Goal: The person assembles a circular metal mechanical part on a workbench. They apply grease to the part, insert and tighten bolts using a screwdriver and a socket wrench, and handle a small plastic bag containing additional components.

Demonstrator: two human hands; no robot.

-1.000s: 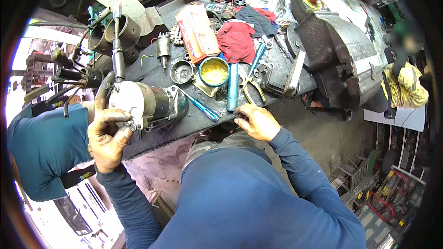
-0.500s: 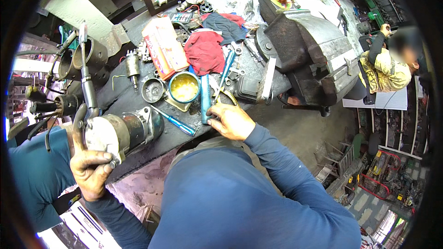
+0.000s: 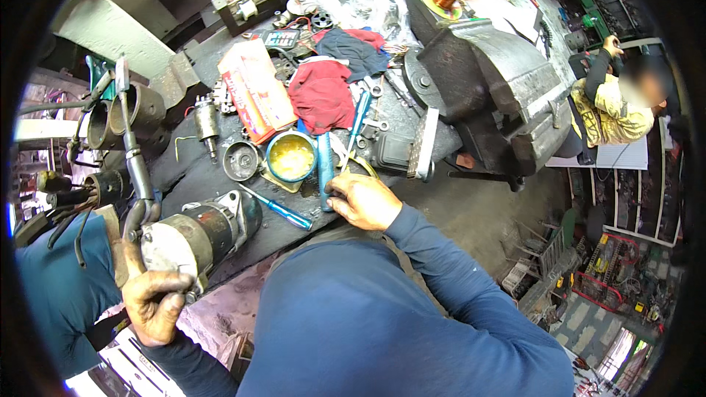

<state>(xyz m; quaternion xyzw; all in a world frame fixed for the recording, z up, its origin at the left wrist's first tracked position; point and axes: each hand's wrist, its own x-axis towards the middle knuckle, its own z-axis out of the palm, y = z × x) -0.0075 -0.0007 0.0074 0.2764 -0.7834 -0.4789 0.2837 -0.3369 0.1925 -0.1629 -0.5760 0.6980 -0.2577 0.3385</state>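
Left hand (image 3: pixel 156 303) grips motor (image 3: pixel 202 239) at desk's (image 3: pixel 187 184) near-left edge; right hand (image 3: pixel 368 202) curled by blue bar (image 3: pixel 324 165), near edge, can't tell if holding.

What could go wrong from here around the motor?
- The motor lies by the bench's front edge; it might roll or slip if the left hand at its pale end loses hold.
- The blue screwdriver lies near that edge too; a sleeve could knock it off.
- The grease tin stands open near the right hand; dirt might get in.
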